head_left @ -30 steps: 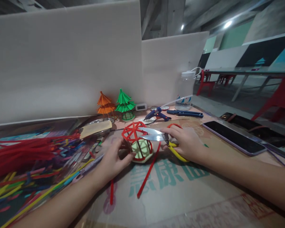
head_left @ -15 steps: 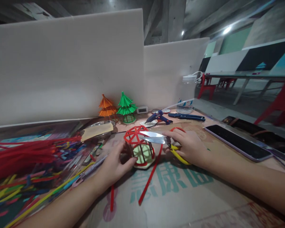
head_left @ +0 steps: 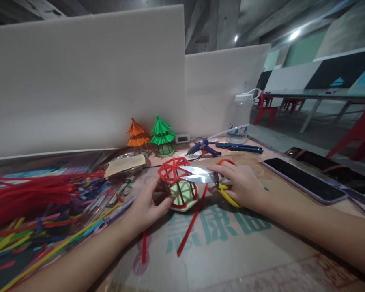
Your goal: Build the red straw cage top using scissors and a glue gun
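Observation:
Between my hands stands a small pavilion model (head_left: 184, 194) with a red pipe-cleaner top frame, dark posts and a pale green base. My left hand (head_left: 153, 202) grips its left side, thumb at the base. My right hand (head_left: 240, 182) holds scissors (head_left: 197, 174) with orange and yellow handles. The blades are parted and point left, reaching over the right edge of the red frame; whether they touch it I cannot tell. One red pipe cleaner (head_left: 191, 227) slants on the table just right of the model, and another red strip (head_left: 144, 247) lies below my left wrist.
Colourful pipe cleaners (head_left: 27, 198) heap up at left. Behind the model stand an orange pavilion (head_left: 137, 134), a green pavilion (head_left: 162, 138), a glue gun (head_left: 203, 148), blue-handled pliers (head_left: 239, 148) and a water bottle (head_left: 241, 117). A phone (head_left: 304, 179) lies at right.
The scissor blades look slightly more spread than before. Both hands and the model keep nearly the same place, while the whole view has shifted a little.

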`<state>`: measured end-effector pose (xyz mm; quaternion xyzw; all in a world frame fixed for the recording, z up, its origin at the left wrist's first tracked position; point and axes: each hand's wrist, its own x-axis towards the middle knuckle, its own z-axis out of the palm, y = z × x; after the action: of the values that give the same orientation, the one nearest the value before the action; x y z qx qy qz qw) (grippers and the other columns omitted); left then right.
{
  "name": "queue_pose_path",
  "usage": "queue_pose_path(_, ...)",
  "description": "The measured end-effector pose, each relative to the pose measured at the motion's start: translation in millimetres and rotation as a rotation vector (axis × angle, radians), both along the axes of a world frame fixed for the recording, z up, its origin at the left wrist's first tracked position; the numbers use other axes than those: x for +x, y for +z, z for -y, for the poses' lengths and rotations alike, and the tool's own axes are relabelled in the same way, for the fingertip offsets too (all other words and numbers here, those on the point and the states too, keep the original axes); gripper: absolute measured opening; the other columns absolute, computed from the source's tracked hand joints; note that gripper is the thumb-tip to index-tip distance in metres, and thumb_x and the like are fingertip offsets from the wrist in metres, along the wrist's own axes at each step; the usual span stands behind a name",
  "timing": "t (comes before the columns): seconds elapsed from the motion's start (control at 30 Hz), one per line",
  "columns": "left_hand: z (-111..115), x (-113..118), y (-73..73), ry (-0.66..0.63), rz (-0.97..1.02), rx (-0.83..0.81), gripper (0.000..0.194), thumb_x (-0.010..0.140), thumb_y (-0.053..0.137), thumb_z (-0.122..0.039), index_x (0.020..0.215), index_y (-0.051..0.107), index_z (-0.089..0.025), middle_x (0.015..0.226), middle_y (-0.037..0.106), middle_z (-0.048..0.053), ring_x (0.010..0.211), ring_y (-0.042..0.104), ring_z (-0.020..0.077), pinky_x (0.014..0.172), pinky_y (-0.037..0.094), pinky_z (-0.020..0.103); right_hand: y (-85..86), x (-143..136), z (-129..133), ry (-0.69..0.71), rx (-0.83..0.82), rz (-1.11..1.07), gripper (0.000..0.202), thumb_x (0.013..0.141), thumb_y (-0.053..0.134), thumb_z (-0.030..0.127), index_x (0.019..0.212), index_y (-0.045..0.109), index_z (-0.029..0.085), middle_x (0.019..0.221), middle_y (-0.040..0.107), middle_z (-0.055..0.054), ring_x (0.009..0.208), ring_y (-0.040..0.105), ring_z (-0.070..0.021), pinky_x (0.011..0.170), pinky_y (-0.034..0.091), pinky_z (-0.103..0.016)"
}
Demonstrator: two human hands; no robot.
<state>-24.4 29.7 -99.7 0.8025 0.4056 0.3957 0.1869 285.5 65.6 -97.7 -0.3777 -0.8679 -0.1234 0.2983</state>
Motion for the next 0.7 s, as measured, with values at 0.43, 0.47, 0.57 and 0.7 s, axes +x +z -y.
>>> queue_pose_path(0.43,4.2,-0.3,2.2,-0.035,-0.024,0.016,0.019,0.087,0.06,-0.022,0.105,0.058,-0.018,0.093,0.065,0.004,0.083,0.065,0.0166,0.077,0.056,0.029,-0.8,1.3,1.8,-0.045,-0.001,0.015,0.048,0.082,0.066,0.029,0.129,0.06,0.024,0.105,0.069,-0.008,0.086,0.065,-0.0229,0.065,0.043,-0.031)
queue_pose_path(0.47,4.4,-0.3,2.1,-0.038,-0.023,0.014,0.019,0.087,0.06,-0.022,0.106,0.058,-0.018,0.092,0.065,0.004,0.083,0.065,0.0167,0.077,0.056,0.03,-0.4,1.1,2.0,-0.042,-0.002,0.013,0.048,0.082,0.066,0.029,0.129,0.06,0.024,0.105,0.069,-0.008,0.086,0.065,-0.0229,0.065,0.042,-0.03)
queue_pose_path(0.57,4.2,-0.4,1.7,-0.04,-0.018,-0.004,0.019,0.087,0.06,-0.023,0.106,0.057,-0.018,0.093,0.065,0.004,0.083,0.065,0.0167,0.077,0.057,0.03,0.6,1.1,2.7,-0.033,0.001,0.008,0.046,0.084,0.065,0.031,0.129,0.06,0.024,0.105,0.069,-0.009,0.085,0.065,-0.0222,0.065,0.042,-0.029)
queue_pose_path(0.7,3.1,-0.3,0.4,-0.022,-0.019,-0.021,0.019,0.087,0.06,-0.024,0.105,0.057,-0.018,0.095,0.065,0.005,0.086,0.065,0.0171,0.08,0.057,0.031,-0.3,2.0,2.9,-0.035,-0.005,0.024,0.048,0.082,0.065,0.028,0.131,0.06,0.025,0.106,0.069,-0.008,0.082,0.064,-0.0207,0.064,0.04,-0.028)
